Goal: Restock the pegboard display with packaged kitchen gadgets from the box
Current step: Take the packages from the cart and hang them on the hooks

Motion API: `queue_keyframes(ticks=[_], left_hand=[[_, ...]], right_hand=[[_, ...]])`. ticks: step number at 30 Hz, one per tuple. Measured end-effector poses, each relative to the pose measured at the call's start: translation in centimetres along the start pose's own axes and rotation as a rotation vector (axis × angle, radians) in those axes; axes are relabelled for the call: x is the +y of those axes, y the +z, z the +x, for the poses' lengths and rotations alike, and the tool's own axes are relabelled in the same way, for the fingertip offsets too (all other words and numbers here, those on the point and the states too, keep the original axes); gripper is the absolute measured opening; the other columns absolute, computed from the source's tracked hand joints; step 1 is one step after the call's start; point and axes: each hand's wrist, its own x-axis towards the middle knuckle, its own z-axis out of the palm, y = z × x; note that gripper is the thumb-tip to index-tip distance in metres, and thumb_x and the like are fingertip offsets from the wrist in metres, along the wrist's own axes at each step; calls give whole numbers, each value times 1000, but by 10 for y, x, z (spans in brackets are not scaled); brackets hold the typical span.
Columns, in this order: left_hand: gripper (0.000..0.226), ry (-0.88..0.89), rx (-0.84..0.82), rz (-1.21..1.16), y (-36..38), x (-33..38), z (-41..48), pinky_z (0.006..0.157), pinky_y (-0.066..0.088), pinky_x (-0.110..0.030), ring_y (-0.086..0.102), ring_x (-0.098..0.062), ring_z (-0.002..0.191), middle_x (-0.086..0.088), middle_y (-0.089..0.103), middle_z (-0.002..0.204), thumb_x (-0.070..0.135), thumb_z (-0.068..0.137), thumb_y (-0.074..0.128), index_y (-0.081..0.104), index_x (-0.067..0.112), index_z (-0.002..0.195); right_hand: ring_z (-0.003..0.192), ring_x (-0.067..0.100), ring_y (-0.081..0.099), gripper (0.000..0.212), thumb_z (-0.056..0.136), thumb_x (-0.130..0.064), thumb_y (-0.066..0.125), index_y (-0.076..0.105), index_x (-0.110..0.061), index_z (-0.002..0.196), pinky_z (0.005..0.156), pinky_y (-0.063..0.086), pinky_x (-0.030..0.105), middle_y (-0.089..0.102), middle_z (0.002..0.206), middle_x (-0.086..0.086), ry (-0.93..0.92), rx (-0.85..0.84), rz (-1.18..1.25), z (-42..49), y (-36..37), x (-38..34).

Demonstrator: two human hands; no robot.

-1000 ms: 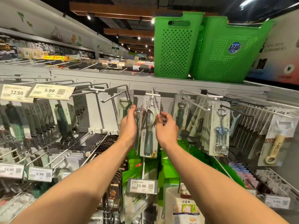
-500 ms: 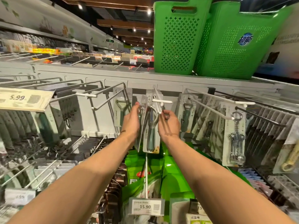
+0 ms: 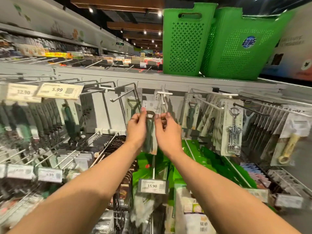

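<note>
The left hand (image 3: 136, 127) and right hand (image 3: 167, 130) pinch the carded green-handled peeler pack (image 3: 150, 134). Its hole should meet the white-tipped wire hook (image 3: 163, 98) squarely.

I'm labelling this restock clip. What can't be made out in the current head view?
- Supply box: outside the head view's frame.
- Whether the peeler package, held by the left hand and right hand, has caught the hook: motion blur.
- Lower-left price tag: digits smeared by blur.
- Small print on the 15.90 tag: too small.
</note>
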Motion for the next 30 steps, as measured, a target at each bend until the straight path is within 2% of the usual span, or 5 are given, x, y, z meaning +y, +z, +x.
queue_keyframes(ticks=[14,18,22,25,30], left_hand=[[27,65,-95,92,24,26,-104,84,46,-17,61,8,99,23,70,100,28,110,49,72,34,97],[21,140,-204,188,51,27,-112,102,48,-28,61,7,103,18,73,105,24,106,58,79,21,107],[24,175,-274,223,77,35,-124,102,51,-28,68,-14,112,3,76,115,25,105,63,77,15,121],[23,169,-300,209,93,36,-127,104,53,-48,65,-36,118,-11,76,116,27,104,64,77,17,121],[21,168,-316,223,104,36,-125,106,51,-54,64,-38,121,-8,76,117,29,104,65,78,24,119]], right_hand=[[79,14,62,24,108,-46,39,57,-31,103,73,53,40,66,86,-9,-26,164,-52,-57,-76,-3],[76,10,61,23,109,-44,41,58,-30,102,68,48,34,65,83,-10,13,238,-53,-59,-113,2],[82,7,61,20,108,-44,42,57,-33,104,68,45,29,64,87,-13,49,299,-70,-56,-143,6],[77,-1,58,17,108,-41,44,58,-32,103,65,40,21,63,83,-15,61,328,-66,-51,-159,8],[80,8,62,26,108,-43,44,64,-27,109,70,43,32,66,85,-11,91,336,-57,-44,-167,14]])
